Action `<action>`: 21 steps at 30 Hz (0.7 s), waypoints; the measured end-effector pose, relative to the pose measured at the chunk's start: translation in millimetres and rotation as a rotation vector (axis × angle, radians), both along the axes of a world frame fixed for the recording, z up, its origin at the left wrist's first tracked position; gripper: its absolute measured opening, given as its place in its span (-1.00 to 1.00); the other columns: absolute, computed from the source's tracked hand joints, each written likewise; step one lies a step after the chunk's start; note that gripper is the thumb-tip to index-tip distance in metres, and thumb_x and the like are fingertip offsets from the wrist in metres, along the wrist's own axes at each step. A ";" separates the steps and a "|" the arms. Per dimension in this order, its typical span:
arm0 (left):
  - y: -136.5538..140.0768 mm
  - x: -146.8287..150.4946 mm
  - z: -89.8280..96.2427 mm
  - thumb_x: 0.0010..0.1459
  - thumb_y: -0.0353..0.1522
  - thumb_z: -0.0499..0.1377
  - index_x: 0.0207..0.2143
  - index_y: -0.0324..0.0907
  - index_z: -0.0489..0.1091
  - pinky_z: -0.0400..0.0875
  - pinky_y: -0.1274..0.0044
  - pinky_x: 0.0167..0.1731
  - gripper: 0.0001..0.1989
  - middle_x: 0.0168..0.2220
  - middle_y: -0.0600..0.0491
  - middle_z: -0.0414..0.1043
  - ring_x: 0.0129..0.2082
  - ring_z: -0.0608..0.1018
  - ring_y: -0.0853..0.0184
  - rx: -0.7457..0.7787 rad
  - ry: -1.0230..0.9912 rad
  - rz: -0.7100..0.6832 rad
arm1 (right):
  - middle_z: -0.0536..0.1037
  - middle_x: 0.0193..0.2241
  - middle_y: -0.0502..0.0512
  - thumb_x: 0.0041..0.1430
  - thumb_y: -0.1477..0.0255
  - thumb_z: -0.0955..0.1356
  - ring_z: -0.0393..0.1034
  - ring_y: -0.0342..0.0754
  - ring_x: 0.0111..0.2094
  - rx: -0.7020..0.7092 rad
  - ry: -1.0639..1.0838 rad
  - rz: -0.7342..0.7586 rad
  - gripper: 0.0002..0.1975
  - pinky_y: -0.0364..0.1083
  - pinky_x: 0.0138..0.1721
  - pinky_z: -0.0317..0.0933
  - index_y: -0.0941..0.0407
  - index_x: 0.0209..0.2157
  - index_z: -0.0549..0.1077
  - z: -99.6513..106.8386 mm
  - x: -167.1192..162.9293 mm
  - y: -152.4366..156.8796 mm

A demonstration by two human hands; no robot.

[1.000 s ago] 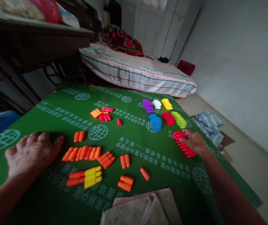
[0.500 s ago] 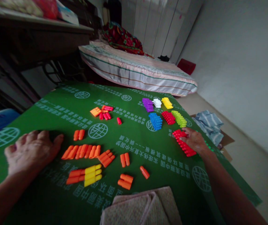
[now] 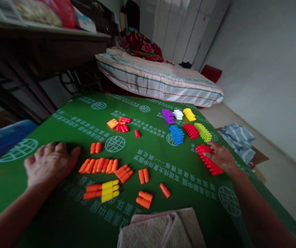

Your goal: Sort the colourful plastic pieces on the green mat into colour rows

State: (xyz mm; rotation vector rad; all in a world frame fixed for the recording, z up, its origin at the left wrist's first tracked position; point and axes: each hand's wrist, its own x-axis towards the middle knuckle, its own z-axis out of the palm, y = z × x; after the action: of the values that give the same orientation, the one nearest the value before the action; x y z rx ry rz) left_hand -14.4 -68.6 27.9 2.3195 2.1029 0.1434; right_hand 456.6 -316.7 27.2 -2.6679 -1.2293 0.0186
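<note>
My left hand (image 3: 51, 163) rests palm down on the green board (image 3: 158, 151), fingers spread, left of a row of orange bullet-shaped building blocks (image 3: 98, 165). Just beyond that row lies an orange pair (image 3: 95, 147). My right hand (image 3: 221, 156) reaches to the board's right side, its fingers bent over a joined slab of red bullet-shaped building blocks (image 3: 210, 163). The fingertips press at the slab's far edge, and some are hidden. Past it stand joined blocks in lime green (image 3: 203, 132), red (image 3: 190, 131) and blue (image 3: 176, 134).
Purple (image 3: 167, 116), white (image 3: 178, 114) and yellow blocks (image 3: 189, 114) line the far right. Orange and red pieces (image 3: 120, 124) lie mid-board. Nearer are a yellow block group (image 3: 110, 190), a single orange piece (image 3: 164, 190) and a folded cloth (image 3: 160, 230). A bed (image 3: 160, 77) stands behind.
The view has turned slightly left, so everything sits further right in the picture. Both hands keep nearly the same places on the board, the right one still at the red slab.
</note>
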 end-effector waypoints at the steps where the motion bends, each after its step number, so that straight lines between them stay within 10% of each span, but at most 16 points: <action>1: -0.7 -0.6 0.0 0.16 0.01 -0.31 0.01 -0.35 0.25 0.13 0.05 0.10 -0.29 0.16 -0.35 0.15 0.21 0.15 -0.14 0.003 -0.006 -0.003 | 0.58 -0.11 0.18 0.12 0.30 0.31 0.49 0.03 -0.17 0.002 -0.036 -0.003 -0.52 -0.07 -0.18 0.28 0.11 0.09 0.40 0.9 -3.4 0.8; 10: -5.1 -0.5 -2.4 0.19 -0.01 -0.30 0.01 -0.33 0.26 0.13 0.08 0.09 -0.32 0.14 -0.34 0.20 0.21 0.16 -0.12 0.051 -0.029 -0.032 | 0.57 -0.22 0.26 0.24 0.31 0.24 0.41 0.12 -0.15 0.027 -0.357 0.192 -0.68 0.01 -0.10 0.20 0.16 -0.11 0.50 35.8 -93.4 61.3; 21: -3.1 -2.5 -0.7 0.16 0.01 -0.37 -0.01 -0.30 0.26 0.15 0.09 0.09 -0.28 0.14 -0.31 0.20 0.20 0.17 -0.12 0.033 0.001 -0.020 | 0.56 -0.07 0.15 0.28 0.31 0.26 0.43 0.00 -0.04 -0.083 0.002 0.558 -0.72 -0.06 -0.09 0.27 0.08 -0.06 0.46 29.8 -199.4 184.9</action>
State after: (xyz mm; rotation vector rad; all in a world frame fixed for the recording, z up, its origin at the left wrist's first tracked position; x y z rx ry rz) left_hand -16.8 -71.7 27.2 2.3591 2.0926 0.1775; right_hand 257.2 -131.9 57.0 -2.2932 -1.9631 0.1582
